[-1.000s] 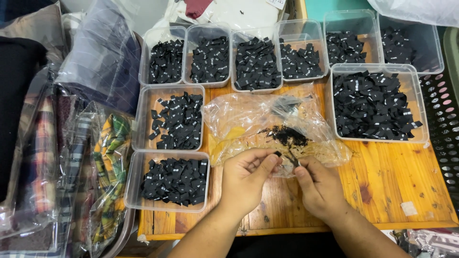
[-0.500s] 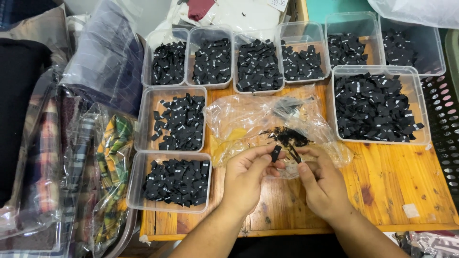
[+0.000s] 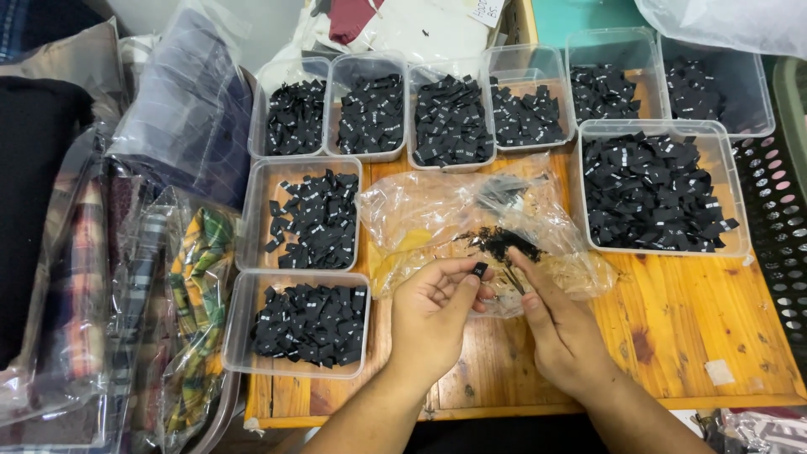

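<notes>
Hands meet over a crumpled clear plastic bag [image 3: 471, 223] that lies on the wooden table [image 3: 689, 311], near its front edge. The left hand [image 3: 433, 315] is turned palm up, its fingers curled loosely, with one small black label [image 3: 480, 270] pinched between the thumb and fingertips. The right hand [image 3: 559, 324] lies just beside it, palm down, its fingers stretched forward and close together, the tips touching a small heap of black labels [image 3: 504, 244] on the bag; whether those fingers grip anything cannot be told. Around the bag stand clear plastic tubs filled with more black labels: a large tub [image 3: 660, 189] to the right, two tubs [image 3: 307, 269] stacked one behind the other to the left, and a row of six smaller tubs [image 3: 504, 101] along the back of the table. Left of the table lie folded fabrics in clear wrappers [image 3: 160, 277], some checked, one yellow and green. At the far right edge stands a black perforated basket [image 3: 777, 210].
</notes>
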